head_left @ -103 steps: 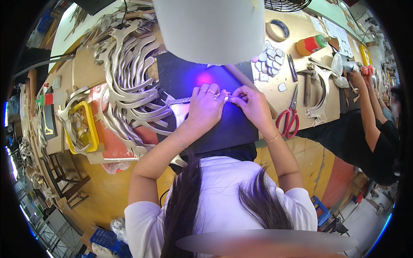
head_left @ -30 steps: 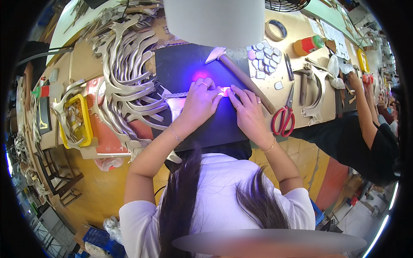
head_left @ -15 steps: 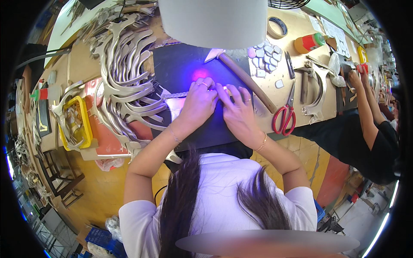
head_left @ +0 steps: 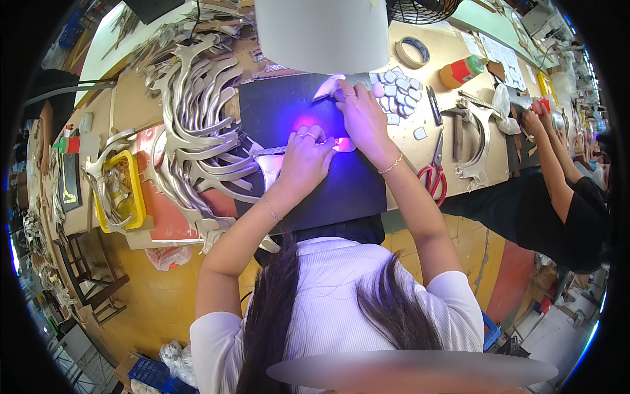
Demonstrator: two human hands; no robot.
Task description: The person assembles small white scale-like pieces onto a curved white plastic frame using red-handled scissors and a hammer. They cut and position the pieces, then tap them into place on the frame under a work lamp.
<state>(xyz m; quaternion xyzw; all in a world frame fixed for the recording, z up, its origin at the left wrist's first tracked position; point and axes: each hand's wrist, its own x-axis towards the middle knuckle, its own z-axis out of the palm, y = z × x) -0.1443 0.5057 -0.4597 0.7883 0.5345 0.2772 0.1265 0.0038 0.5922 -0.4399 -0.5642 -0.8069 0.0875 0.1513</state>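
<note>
My left hand (head_left: 305, 157) is closed on a pale strap piece with a woven-looking edge, pressing it against the dark mat (head_left: 354, 187). The strap's pale end (head_left: 268, 167) shows left of that hand. A tab end (head_left: 344, 144) pokes out on the right, lit pink and violet. My right hand (head_left: 363, 115) is closed around the hammer near its metal head (head_left: 328, 87); hand and forearm hide the wooden handle. A blue-violet light spot falls on the mat just beyond my left fingers.
Several pale curved straps (head_left: 197, 138) are heaped at left, by a yellow tray (head_left: 139, 200). A white cylinder (head_left: 321, 36) overhangs the mat. At right lie small pale pieces (head_left: 400, 92), red-handled scissors (head_left: 433, 177), a tape roll (head_left: 412, 51) and a bottle (head_left: 459, 71). Another person's arms (head_left: 551, 144) work farther right.
My right hand has left the strap and moved up to the hammer near its head. My left hand stays on the strap, whose right end now shows.
</note>
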